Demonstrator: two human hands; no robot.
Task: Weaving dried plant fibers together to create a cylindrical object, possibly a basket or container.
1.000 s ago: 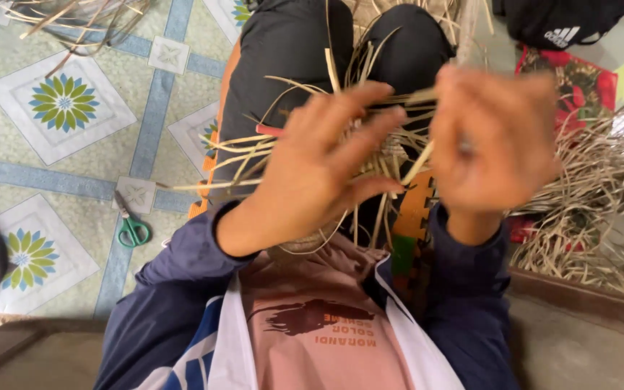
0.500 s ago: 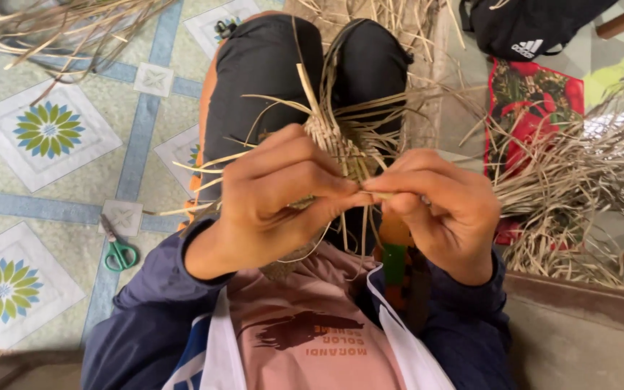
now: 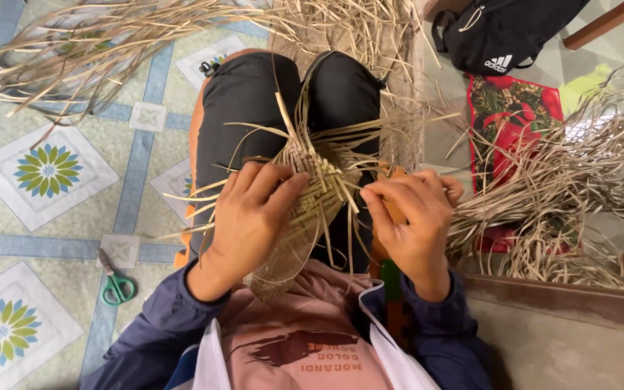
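We look down on our lap, where a half-woven straw mat [image 3: 305, 209] lies over our dark trousers [image 3: 247, 108], its loose strips fanning out toward twelve, three and nine o'clock. Our left hand [image 3: 243, 220] sits at the mat's nine o'clock side, its fingers [image 3: 272, 189] curled close and pressing on the woven edge, thumb tucked under where we cannot see it. Our right hand [image 3: 409, 217] is at the three o'clock side, fingers narrow and pinched on a single straw strip [image 3: 359, 189] that runs into the weave. The two hands are near each other, with the woven band between them.

At eight o'clock from the left hand, green-handled scissors [image 3: 115, 280] lie on the patterned tile floor [image 3: 52, 180]. A heap of dry straw [image 3: 579, 195] spreads at three o'clock, partly over a red flowered cloth [image 3: 514, 108]. A black bag [image 3: 503, 32] sits at one o'clock, and more straw [image 3: 110, 36] lies at eleven o'clock.
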